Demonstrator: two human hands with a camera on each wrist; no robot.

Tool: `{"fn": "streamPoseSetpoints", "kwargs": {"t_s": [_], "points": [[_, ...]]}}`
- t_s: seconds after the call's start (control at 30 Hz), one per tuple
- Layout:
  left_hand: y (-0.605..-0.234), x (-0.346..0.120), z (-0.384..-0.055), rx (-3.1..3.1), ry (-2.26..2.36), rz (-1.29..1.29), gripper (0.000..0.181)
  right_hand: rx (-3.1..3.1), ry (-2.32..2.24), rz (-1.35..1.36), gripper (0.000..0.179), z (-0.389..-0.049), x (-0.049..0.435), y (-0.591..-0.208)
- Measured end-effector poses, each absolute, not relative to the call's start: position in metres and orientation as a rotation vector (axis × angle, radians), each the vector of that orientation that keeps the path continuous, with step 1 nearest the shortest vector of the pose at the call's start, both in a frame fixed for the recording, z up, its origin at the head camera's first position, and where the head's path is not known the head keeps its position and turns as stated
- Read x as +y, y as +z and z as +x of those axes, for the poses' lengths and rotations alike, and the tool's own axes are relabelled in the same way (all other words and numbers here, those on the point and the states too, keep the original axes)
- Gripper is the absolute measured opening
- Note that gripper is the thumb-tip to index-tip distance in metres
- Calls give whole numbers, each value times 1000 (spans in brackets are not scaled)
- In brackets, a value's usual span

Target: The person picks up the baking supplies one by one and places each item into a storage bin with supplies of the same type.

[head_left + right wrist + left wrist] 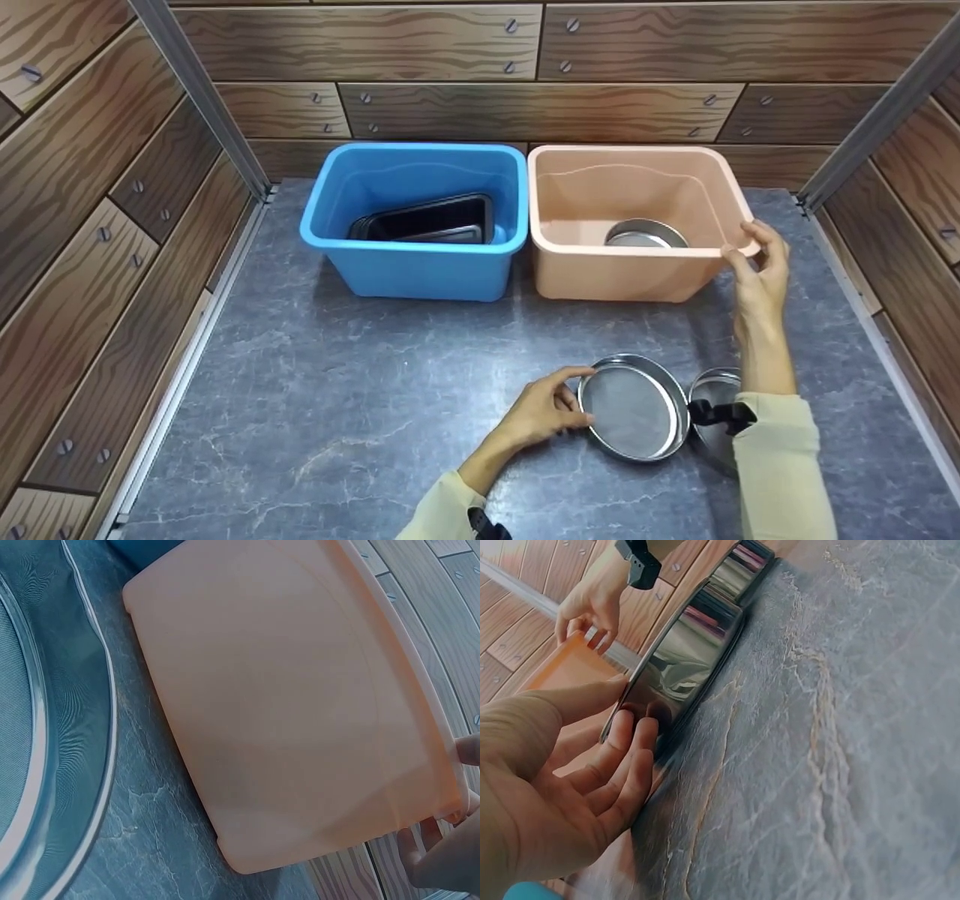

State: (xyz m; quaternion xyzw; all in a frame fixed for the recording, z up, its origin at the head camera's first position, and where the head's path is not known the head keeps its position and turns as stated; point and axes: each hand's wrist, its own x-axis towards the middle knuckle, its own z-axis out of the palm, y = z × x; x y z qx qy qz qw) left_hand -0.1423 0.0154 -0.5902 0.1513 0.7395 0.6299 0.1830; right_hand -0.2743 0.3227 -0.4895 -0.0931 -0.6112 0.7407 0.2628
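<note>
My left hand [541, 411] pinches the left rim of a round metal sieve [628, 412] with a fine mesh bottom. In the left wrist view the thumb lies at the rim and the fingertips meet the shiny outer wall. Just right of it is a second round sieve [715, 387], partly hidden under my right forearm. My right hand [763, 289] grips the front right corner of the peach bin [615, 277], thumb and fingers around its rim. Inside that bin lies another round metal piece [646, 225], its lower part hidden by the front wall.
Left of the peach bin stands a blue bin [427, 271], close against it, with black rectangular pans [435, 217] inside. Wood-patterned panels [442, 45] wall in the back and both sides of the grey marbled tabletop [360, 390].
</note>
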Motion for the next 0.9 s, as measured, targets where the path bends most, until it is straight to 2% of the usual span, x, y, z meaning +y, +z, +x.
{"fn": "streamPoseSetpoints", "kwargs": {"t_s": [0.9], "points": [[-586,14,-145,1692,2172,290,73,-1702,1916,-218,42,-276,324,-492]]}}
